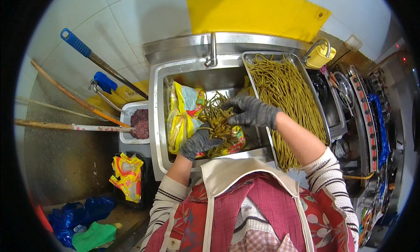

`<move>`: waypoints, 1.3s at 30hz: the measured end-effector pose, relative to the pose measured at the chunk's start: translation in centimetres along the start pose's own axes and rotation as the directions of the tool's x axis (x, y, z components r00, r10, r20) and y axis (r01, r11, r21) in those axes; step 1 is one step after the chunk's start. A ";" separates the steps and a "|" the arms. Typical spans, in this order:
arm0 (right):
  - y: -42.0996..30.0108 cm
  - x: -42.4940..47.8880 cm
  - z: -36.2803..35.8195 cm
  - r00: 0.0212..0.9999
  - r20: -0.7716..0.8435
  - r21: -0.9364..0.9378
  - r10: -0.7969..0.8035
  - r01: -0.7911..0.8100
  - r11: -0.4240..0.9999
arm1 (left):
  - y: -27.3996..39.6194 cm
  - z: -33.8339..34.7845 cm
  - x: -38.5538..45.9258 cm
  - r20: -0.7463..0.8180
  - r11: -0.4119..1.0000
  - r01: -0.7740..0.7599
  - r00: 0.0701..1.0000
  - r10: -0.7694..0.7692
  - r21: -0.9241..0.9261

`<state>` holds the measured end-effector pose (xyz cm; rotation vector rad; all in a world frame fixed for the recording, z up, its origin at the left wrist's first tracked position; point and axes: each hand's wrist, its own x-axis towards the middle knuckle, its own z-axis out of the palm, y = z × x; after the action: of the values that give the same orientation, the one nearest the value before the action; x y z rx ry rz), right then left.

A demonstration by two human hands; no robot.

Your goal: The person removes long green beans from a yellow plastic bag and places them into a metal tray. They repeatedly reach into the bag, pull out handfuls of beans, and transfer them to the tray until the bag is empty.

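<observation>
Both my hands wear grey knit gloves over the stainless steel sink (158, 97). My left hand (199, 143) grips a tangled bunch of olive-green, pickled-looking long beans (221, 122) between fingers and thumb. My right hand (254, 112) reaches in from the other side, its fingers and thumb parted at the bunch's upper right. Whether it pinches any strands is not clear. Beside my left hand, yellow printed plastic bags (178, 119) lie in the sink. Another printed bag (237, 138) shows under the beans. A steel tray (246, 70) heaped with long beans (285, 101) rests across the sink's right side.
A faucet (213, 52) rises behind the sink. Left stand a white bucket (126, 137) with a mop head (140, 122) and several long handles. Torn yellow packaging (128, 176) lies on a black bin below. A stove (364, 120) with knobs is at right, near a yellow jug (321, 56).
</observation>
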<state>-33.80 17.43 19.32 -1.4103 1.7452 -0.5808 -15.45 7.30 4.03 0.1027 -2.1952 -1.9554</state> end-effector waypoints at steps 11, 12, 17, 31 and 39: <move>-2.8 -0.4 -5.1 0.975 -0.222 0.138 -0.033 0.065 0.988 | -1.8 0.3 -0.4 -0.028 0.964 0.086 0.996 -0.082 0.250; -3.4 -0.7 -5.8 0.984 -0.177 0.125 0.032 -0.010 0.992 | -2.1 0.3 -0.4 -0.026 0.953 0.108 0.994 -0.105 0.283; -0.2 1.5 -0.4 0.983 0.142 -0.015 0.120 -0.119 0.993 | -1.5 0.8 0.6 -0.023 0.962 -0.008 1.000 0.015 0.274; -9.2 -8.1 -15.0 0.399 -0.844 -0.103 -0.359 0.536 0.838 | -4.6 -1.5 -2.4 -0.314 0.967 0.244 0.915 -0.253 -0.069; -6.4 -4.0 -5.9 0.945 -0.090 -0.485 -0.314 0.234 0.842 | 0.8 -1.0 -0.9 -0.417 0.701 -0.201 0.897 -0.150 -0.684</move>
<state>-34.55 18.69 28.80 -2.0295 1.9123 -0.4486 -14.33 6.62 4.85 0.3536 -1.0345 -2.3286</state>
